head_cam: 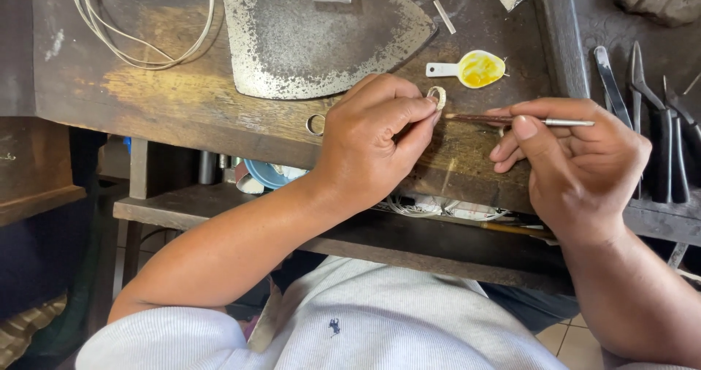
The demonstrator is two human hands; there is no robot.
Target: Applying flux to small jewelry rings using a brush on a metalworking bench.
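My left hand [374, 138] pinches a small pale metal ring [437, 96] between thumb and forefinger, just above the worn wooden workbench [182, 100]. My right hand [566, 162] grips a thin brush-like tool [511, 121] with a metal handle. The tool's dark tip points left and reaches almost to the ring. A small white spoon-shaped dish [471, 69] holding yellow paste lies just beyond the ring.
A flat, pitted metal plate [307, 37] lies at the bench's back. A second ring [315, 124] rests left of my left hand. White wire loops [139, 37] lie far left. Pliers and cutters [657, 136] stand on the right. A lower shelf [409, 231] holds clutter.
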